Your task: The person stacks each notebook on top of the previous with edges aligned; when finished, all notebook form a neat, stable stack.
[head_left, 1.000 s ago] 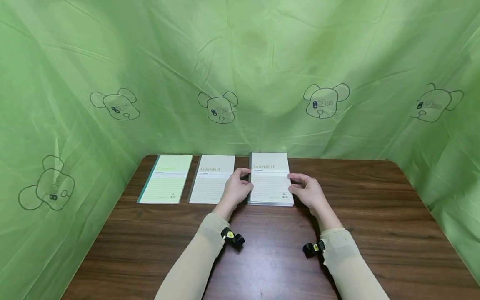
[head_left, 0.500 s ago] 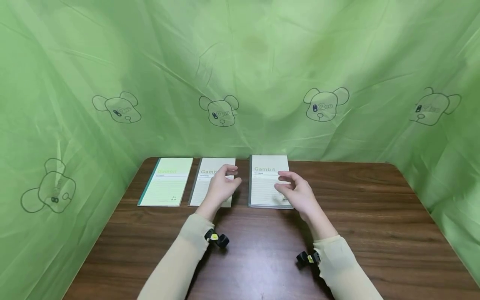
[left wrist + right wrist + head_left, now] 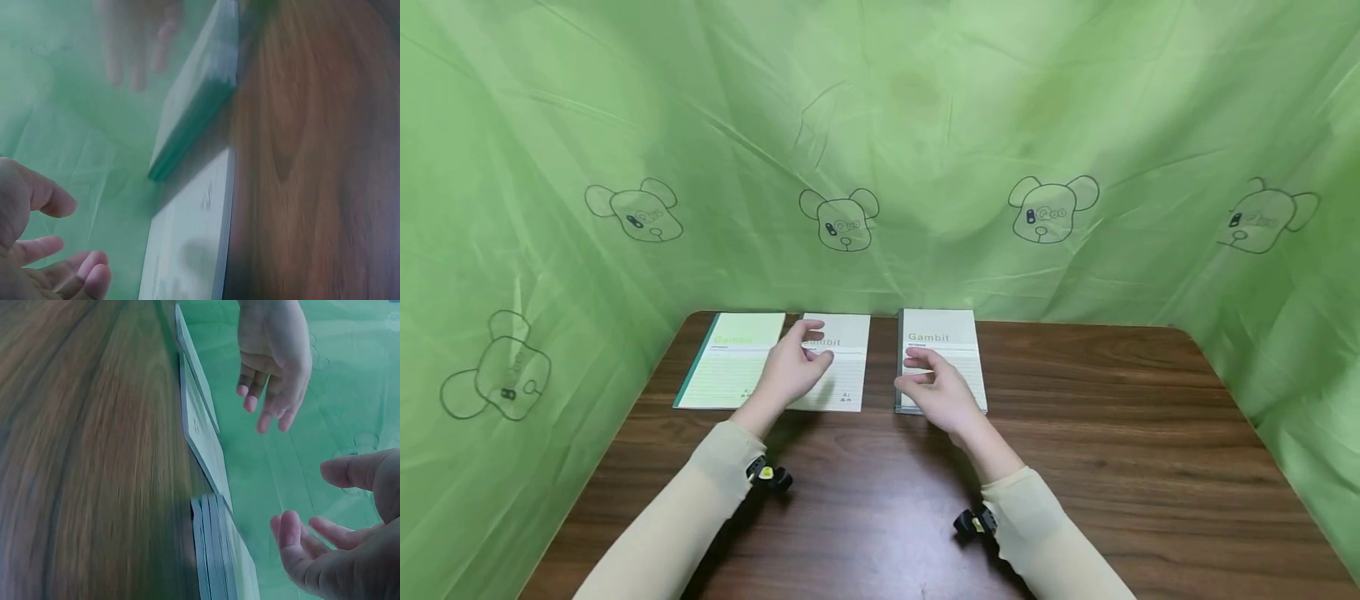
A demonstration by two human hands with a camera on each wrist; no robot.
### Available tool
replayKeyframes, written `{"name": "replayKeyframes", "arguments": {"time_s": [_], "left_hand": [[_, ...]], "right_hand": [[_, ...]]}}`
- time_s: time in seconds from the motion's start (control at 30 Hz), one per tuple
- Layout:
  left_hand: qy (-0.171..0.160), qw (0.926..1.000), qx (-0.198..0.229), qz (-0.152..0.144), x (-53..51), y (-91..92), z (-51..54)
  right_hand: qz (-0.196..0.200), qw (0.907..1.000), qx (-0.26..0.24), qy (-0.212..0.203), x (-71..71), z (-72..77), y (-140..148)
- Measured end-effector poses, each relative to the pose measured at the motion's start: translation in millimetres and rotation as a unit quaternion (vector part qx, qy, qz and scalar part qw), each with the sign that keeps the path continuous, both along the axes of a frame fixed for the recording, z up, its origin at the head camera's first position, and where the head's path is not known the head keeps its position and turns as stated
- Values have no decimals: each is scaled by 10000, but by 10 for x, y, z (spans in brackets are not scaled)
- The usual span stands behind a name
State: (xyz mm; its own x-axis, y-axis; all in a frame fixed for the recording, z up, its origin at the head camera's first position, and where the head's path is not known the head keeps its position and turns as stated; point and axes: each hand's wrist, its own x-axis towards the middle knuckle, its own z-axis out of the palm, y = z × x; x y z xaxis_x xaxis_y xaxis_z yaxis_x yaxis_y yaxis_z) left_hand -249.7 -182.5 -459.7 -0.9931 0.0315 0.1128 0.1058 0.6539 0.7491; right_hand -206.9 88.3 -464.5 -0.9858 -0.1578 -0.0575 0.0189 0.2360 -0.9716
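Three spots along the table's far side hold notebooks with "Gambit" covers. At the left lies a pale green notebook [image 3: 730, 379] with a teal spine; beside it is a white notebook [image 3: 842, 375]. On the right stands a stack of notebooks [image 3: 955, 329], its several layers showing in the right wrist view. My left hand [image 3: 790, 367] hovers over the gap between the green and white notebooks, fingers loosely bent and holding nothing. Above the stack, my right hand [image 3: 943, 396] hangs with thumb and fingers apart, covering part of the top cover. In both wrist views the hands are clear of the notebooks.
The dark wooden table [image 3: 1112, 442] spreads in front and to the right. A green curtain [image 3: 940, 167] with bear-head outlines rises right behind the table's far edge and along both sides.
Both hands have let go of the stack's sides and moved left. The left hand has crossed over the white notebook toward the green one; the right is now above the stack. The notebooks stay put.
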Motion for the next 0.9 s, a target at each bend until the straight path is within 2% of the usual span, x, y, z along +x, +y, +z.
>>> {"name": "replayKeyframes", "arguments": {"time_s": [0.13, 0.3, 0.43, 0.73, 0.9], "left_hand": [[-155, 9998, -135, 30, 14, -189, -21], [-244, 9994, -208, 87, 32, -420, -115], [-289, 9991, -184, 235, 48, -549, -179], [-299, 9974, -51, 658, 34, -627, -265], [-482, 9968, 34, 641, 11, -618, -286]], "right_hand": [[143, 9999, -58, 21, -11, -15, -198], [365, 9991, -195, 63, -32, -42, -410], [371, 9991, -192, 26, -39, -92, -507], [142, 9998, -139, 7, -79, -251, -664], [118, 9999, -104, -48, -70, -282, -757]]}}
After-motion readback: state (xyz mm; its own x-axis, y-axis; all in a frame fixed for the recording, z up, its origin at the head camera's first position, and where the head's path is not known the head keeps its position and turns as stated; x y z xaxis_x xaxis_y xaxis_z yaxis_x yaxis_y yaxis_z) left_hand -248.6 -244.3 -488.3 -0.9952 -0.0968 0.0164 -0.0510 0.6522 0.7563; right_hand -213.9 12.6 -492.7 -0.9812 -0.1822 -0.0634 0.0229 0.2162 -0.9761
